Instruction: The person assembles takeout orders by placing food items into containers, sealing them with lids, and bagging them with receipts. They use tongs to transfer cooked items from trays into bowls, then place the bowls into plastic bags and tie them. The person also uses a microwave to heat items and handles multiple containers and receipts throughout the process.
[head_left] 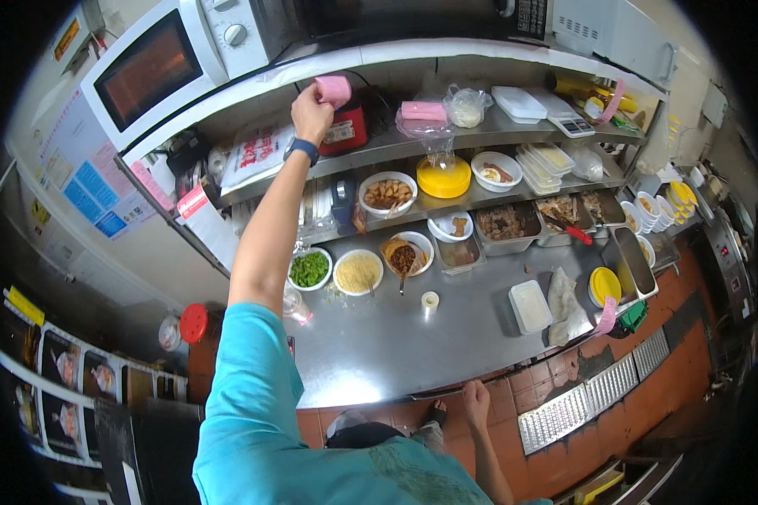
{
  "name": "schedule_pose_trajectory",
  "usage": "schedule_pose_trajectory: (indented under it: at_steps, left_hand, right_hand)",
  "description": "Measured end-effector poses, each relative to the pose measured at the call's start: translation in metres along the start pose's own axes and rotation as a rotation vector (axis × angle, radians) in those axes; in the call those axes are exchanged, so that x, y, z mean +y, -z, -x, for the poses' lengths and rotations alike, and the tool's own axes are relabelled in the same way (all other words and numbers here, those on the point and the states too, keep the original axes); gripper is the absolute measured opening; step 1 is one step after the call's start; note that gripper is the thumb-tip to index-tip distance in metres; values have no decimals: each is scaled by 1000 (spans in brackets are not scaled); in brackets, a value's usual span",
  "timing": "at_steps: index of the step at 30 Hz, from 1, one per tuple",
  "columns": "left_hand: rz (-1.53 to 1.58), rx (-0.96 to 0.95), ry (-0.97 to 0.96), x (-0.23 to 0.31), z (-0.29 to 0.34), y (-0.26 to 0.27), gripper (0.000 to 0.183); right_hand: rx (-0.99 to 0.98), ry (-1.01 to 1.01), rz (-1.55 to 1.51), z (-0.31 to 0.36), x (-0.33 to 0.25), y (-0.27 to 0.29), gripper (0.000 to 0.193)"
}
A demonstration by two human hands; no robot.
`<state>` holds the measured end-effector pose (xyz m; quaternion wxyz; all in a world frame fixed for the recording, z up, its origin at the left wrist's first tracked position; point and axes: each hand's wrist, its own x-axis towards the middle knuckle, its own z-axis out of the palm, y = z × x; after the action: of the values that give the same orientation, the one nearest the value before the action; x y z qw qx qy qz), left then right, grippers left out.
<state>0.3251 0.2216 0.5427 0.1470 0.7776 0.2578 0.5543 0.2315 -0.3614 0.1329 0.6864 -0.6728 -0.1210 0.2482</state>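
Note:
My left hand is raised to the upper shelf, its fingers closed round a roll of pink paper. Just below that roll sits a red box-shaped device. A dark watch band circles my left wrist. Down by the front of the steel counter, my right hand hangs with its fingers curled in; whether anything is inside them is hidden. More pink paper lies farther right on the upper shelf, beside a knotted clear bag.
Above the shelf stands a white microwave. Bowls of chopped greens, grated yellow food and dark sauce line the counter's back. Metal trays of meat stand right. A small tape-like roll is on the counter.

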Motion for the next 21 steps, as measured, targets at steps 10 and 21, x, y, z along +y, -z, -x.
schedule_pose_trajectory:
  at_steps: [10, 21]
  left_hand:
    - [619, -501, 508, 103, 311, 103, 51]
    - [1451, -148, 1125, 67, 391, 145, 51]
  right_hand:
    - [-280, 550, -53, -94, -172, -109, 15]
    - [-1036, -230, 136, -56, -148, -143, 24]
